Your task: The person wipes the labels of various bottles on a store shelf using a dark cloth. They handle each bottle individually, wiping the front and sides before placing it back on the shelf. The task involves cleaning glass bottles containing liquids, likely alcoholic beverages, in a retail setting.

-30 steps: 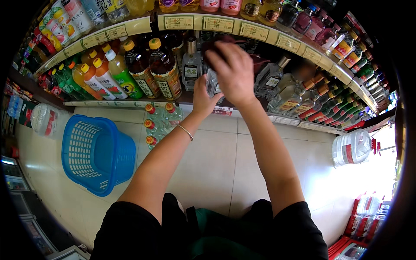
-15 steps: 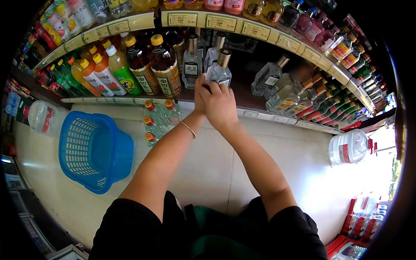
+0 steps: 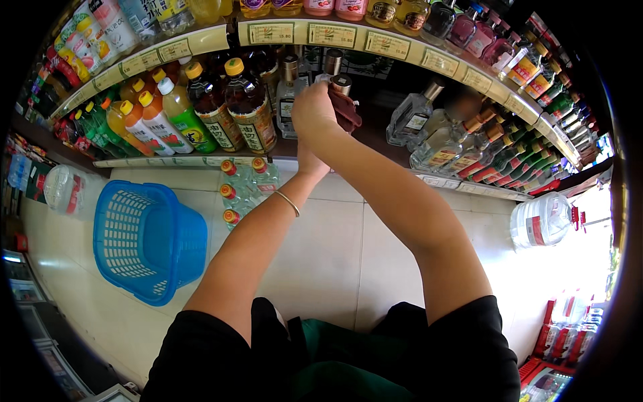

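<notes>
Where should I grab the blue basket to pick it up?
Grip the blue basket by its top rim, coming from above. It stands open side up on the floor, and the rim is a firm band with gaps under it for fingers. No handle shows.

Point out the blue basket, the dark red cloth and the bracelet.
blue basket [image 3: 114, 261]: head view, on its lattice wall.
dark red cloth [image 3: 347, 110]: head view, on its bunched fold.
bracelet [image 3: 289, 203]: head view, on the band.
</notes>
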The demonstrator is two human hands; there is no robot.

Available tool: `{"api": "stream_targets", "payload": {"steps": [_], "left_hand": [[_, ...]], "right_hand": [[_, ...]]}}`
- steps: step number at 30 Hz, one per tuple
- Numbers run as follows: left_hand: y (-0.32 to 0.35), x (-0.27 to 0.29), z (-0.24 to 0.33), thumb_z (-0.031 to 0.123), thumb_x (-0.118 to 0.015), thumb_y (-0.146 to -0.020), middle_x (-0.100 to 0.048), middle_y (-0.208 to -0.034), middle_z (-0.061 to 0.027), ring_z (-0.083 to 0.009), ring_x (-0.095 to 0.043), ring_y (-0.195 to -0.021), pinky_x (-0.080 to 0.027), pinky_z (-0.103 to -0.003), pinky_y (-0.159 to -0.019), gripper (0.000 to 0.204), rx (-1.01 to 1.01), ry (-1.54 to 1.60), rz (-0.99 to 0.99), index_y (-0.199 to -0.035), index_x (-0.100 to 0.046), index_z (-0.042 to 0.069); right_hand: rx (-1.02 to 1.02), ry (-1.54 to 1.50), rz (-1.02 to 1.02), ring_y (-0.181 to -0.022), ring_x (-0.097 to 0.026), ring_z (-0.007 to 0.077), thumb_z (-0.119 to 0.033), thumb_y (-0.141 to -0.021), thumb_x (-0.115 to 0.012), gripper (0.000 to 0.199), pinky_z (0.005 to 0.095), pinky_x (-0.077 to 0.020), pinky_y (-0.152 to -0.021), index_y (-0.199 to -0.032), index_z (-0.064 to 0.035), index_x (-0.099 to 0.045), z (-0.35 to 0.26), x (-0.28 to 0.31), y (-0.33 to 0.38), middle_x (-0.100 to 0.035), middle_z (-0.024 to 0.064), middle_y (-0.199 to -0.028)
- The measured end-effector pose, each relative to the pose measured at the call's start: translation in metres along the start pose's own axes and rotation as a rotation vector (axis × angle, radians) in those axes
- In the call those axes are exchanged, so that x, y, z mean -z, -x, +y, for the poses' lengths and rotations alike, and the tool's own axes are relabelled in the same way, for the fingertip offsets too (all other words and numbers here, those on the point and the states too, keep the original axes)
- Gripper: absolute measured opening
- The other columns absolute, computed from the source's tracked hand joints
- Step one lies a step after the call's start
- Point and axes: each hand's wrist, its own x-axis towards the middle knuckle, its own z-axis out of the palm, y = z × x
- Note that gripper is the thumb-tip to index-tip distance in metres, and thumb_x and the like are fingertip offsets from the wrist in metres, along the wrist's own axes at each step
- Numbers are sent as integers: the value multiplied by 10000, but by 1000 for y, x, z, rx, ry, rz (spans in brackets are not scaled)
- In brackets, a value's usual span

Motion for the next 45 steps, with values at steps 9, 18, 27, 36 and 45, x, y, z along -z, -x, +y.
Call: {"api": "stream_targets", "payload": {"steps": [9, 18, 27, 36, 45], "left_hand": [[-3, -3, -19, 195, -716, -787, -484, -1260, -278, -419, -477, -1204, -409, -470, -1034, 657, -357, -281, 269, -1328, -432, -45], [10, 19, 23, 188, -854, -722, -408, -1307, -228, -394, -459, -1200, -396, -413, -1042, 862, -48, -117, 135, -1400, -374, -42], [2, 8, 50, 193, -761, -778, -466, -1258, -268, -443, -514, -1154, -442, -440, -975, 723, 36, 22, 255, -1336, -383, -70], [-13, 11, 30, 199, -812, -745, -610, -1182, -194, -321, -624, -1073, -486, -379, -928, 701, 27, 275, 75, -1319, -464, -3], [-9, 6, 33, 155, -769, -822, -658, -1148, -131, -223, -643, -1010, -493, -339, -910, 537, -77, 128, 145, -1265, -496, 23]], "right_hand": [[78, -322, 474, -1090, -530, 257, -203, -761, -660, 370, 422, -431, -951, -1119, -118, -625, 2, -56, 100, -579, 40, -1158], [-499, -1491, 629, -969, -650, 327, -33, -830, -598, 335, 373, -517, -859, -1159, -93, -628, 71, -119, 97, -669, 156, -1044], [-492, -1974, 338, -919, -656, 182, -39, -859, -553, 389, 316, -529, -840, -1242, -66, -617, 56, -106, 84, -701, 105, -1049], [-180, -1980, 356, -956, -630, 185, -76, -839, -564, 457, 291, -490, -895, -1296, -79, -581, 98, -84, 55, -676, 81, -1101], [-186, -1978, 543, -1053, -622, 204, -47, -857, -564, 487, 304, -482, -941, -1339, -41, -499, 66, -109, 61, -643, 85, -1158]]}}
